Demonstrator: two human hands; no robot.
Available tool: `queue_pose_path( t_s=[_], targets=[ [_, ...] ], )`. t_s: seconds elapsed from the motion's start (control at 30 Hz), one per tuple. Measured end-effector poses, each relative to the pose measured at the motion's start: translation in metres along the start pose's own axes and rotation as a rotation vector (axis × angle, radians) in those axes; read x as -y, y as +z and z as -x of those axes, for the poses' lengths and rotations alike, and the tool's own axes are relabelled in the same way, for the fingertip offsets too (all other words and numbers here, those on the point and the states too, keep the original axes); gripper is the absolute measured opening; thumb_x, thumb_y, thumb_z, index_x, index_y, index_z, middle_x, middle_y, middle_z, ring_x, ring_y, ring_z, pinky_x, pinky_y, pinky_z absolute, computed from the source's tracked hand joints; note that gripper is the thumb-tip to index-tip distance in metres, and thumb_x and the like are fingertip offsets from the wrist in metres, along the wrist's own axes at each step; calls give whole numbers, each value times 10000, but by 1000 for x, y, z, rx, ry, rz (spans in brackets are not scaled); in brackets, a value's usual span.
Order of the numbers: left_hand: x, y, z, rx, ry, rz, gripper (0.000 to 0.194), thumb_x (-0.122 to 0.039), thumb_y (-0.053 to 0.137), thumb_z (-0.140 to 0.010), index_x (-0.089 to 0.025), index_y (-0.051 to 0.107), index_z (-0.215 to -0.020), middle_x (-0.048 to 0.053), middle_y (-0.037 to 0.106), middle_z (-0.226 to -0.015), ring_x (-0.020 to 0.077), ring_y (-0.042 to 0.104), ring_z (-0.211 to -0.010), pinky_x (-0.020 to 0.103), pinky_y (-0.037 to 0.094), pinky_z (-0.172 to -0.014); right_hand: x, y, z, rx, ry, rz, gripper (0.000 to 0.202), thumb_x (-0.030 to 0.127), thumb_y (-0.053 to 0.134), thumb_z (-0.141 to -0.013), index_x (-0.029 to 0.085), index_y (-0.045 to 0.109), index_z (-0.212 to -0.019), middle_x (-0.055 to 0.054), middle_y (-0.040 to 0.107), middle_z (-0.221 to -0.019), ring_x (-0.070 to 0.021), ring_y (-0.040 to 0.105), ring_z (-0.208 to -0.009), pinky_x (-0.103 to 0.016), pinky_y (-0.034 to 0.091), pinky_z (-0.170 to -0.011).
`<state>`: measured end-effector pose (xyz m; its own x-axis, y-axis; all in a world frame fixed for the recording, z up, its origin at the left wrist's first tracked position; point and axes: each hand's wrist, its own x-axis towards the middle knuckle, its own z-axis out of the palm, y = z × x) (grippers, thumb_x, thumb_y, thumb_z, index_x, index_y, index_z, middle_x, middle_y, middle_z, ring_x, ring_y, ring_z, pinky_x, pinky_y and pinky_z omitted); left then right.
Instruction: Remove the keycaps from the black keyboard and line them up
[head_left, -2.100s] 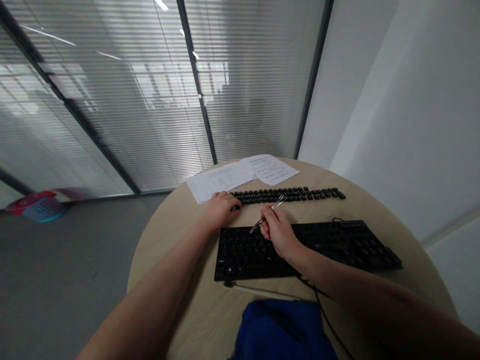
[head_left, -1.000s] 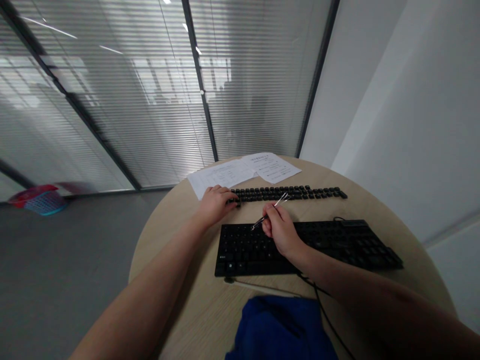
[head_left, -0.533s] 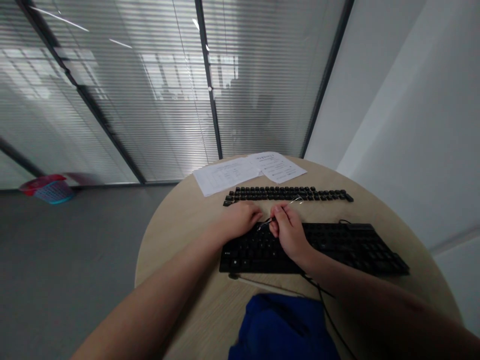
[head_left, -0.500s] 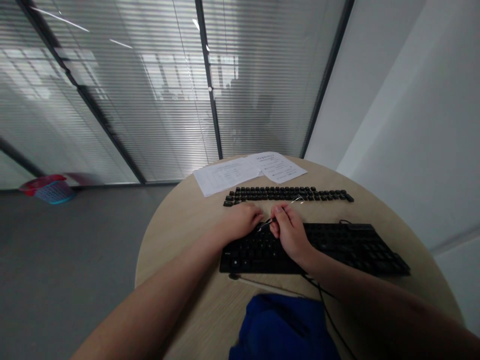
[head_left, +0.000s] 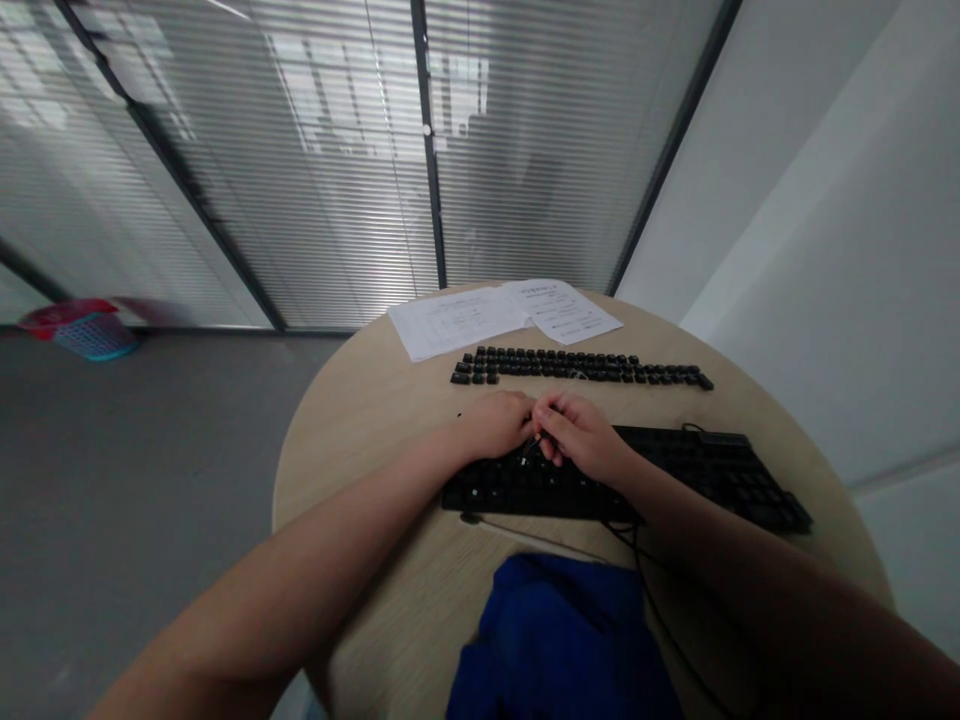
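A black keyboard [head_left: 690,475] lies across the round table, its left part under my hands. My right hand [head_left: 581,435] is closed in a pinch on a wire keycap puller [head_left: 529,450]; its wire end points down at the keys on the left side. My left hand [head_left: 496,424] lies over the keyboard's upper left, back upward. Its fingers are curled and meet my right fingertips; what they hold, if anything, is hidden. Beyond the keyboard, loose black keycaps [head_left: 555,364] sit in rows, the nearest row short with several caps at the left.
Printed papers [head_left: 461,322] lie at the table's far edge. Nearer me are a thin stick with a dark tip [head_left: 525,533], a blue cloth [head_left: 562,640] and a black cable [head_left: 656,610]. A red and blue basket [head_left: 94,335] stands on the floor at left, by the glass partition.
My right hand has moved left and tilted, so its fingertips now meet my left hand's. The puller's wire end stays low over the keys. The whole view has shifted slightly.
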<state>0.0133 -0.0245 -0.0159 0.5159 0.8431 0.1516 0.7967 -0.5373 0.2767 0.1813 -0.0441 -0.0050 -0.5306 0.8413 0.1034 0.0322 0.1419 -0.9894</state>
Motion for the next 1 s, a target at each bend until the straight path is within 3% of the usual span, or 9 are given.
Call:
queue_pose_path(
  t_s=[0.13, 0.5, 1.0],
  targets=[
    [4, -3, 0, 50, 57, 32, 152, -218, 576, -876, -178, 717, -916, 76, 749, -944, 214, 673, -818, 299, 491, -690, -8, 6, 3, 74, -36, 98, 237, 406, 597, -897, 195, 583, -790, 43, 598, -543, -81, 495, -411, -180, 387, -413],
    [15, -5, 0, 61, 136, 66, 132, -234, 587, -862, -207, 711, -897, 60, 755, -938, 220, 680, -840, 299, 481, -702, -19, 11, 3, 15, -54, 236, 215, 404, 539, -945, 206, 573, -869, 48, 596, -582, -93, 521, -420, -196, 385, -430],
    [27, -17, 2, 116, 65, -83, 340, -356, 446, -956, -178, 695, -808, 86, 737, -832, 208, 657, -745, 297, 414, -624, -23, 9, 3, 82, -33, 284, 238, 438, 480, -977, 221, 498, -881, 69, 520, -574, -92, 484, -438, -209, 372, -448]
  ],
)
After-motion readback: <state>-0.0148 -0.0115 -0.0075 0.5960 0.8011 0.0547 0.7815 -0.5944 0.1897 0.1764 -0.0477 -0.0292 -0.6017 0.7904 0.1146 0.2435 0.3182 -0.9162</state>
